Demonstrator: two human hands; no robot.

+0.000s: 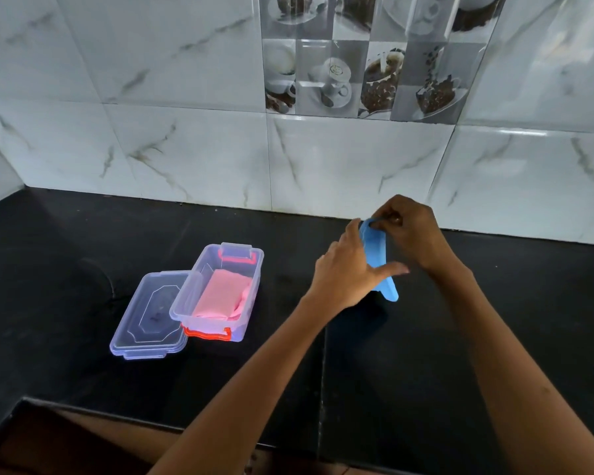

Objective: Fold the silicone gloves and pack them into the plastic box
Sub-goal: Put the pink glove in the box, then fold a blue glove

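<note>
Blue glove (376,248), right of centre: held above the tabletop (83,234). Right hand (408,231) fingers pinch its top edge; left hand (347,272) clasps the middle, seemingly mid-fold. Plastic box (199,286), lower left: open, pink glove (220,293) inside. Align edges, press flat before packing.

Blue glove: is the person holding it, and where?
Yes, with both hands. The right hand pinches the top end of the blue glove, and the left hand grips its middle. Its lower end hangs free above the black counter.
</note>
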